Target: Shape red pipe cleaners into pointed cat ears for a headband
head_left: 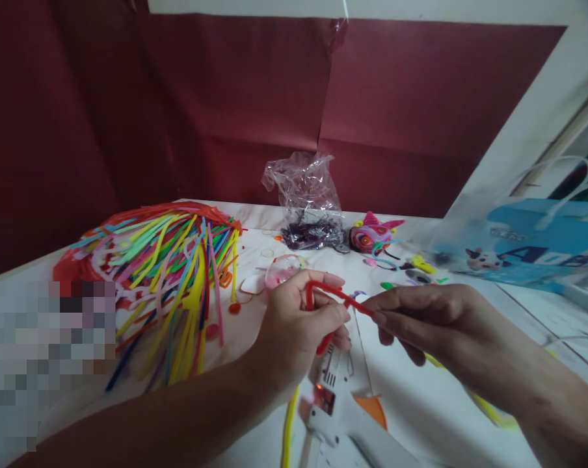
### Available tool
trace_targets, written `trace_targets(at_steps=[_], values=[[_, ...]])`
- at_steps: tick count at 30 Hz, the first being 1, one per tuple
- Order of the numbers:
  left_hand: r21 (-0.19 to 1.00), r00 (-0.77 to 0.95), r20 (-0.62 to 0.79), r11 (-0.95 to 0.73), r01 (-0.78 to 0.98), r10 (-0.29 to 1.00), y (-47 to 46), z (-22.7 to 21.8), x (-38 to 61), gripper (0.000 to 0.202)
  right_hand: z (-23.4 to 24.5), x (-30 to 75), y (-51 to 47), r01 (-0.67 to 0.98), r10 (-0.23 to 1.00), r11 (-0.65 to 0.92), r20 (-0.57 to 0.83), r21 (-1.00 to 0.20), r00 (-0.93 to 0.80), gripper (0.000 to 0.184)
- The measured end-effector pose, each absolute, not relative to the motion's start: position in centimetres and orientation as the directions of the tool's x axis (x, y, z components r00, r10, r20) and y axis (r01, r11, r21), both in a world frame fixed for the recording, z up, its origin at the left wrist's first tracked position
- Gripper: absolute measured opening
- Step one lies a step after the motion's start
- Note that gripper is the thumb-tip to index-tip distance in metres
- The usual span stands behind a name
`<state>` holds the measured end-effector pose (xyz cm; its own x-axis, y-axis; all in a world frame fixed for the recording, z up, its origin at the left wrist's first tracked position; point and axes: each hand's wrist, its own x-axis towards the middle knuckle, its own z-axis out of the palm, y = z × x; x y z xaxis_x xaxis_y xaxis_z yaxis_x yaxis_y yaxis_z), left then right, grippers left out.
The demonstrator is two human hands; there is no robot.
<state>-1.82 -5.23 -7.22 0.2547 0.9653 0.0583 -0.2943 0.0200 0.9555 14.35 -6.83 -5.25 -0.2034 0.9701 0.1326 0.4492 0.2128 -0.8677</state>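
A red pipe cleaner [328, 286], bent into a loop, is held between my two hands above the table. My left hand [298, 325] pinches it with thumb and fingers, and part of the loop passes behind the thumb. At its other end, my right hand [406, 318] grips the tip between thumb and forefinger. Beneath my hands lies a white hot glue gun [335, 416] with a lit orange spot on its body. A yellow pipe cleaner [289, 429] runs beside the gun, and an orange piece [372, 411] lies at its right.
Many coloured pipe cleaners [177, 247] spill from a red wrapper on the left. Behind stand a clear plastic bag [306, 188] with dark strands and a pink fish-like craft figure [371, 234]. A blue-and-white carrier bag [533, 240] stands right. Small craft pieces lie between.
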Motion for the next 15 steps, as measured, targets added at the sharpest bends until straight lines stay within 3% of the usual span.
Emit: trace_targets(at_steps=[15], values=[[0.971, 0.286, 0.036, 0.034, -0.237, 0.958, -5.24, -7.37, -1.96, 0.010, -5.14, 14.49, -6.91, 0.476, 0.972, 0.216, 0.139, -0.852, -0.191, 0.019]])
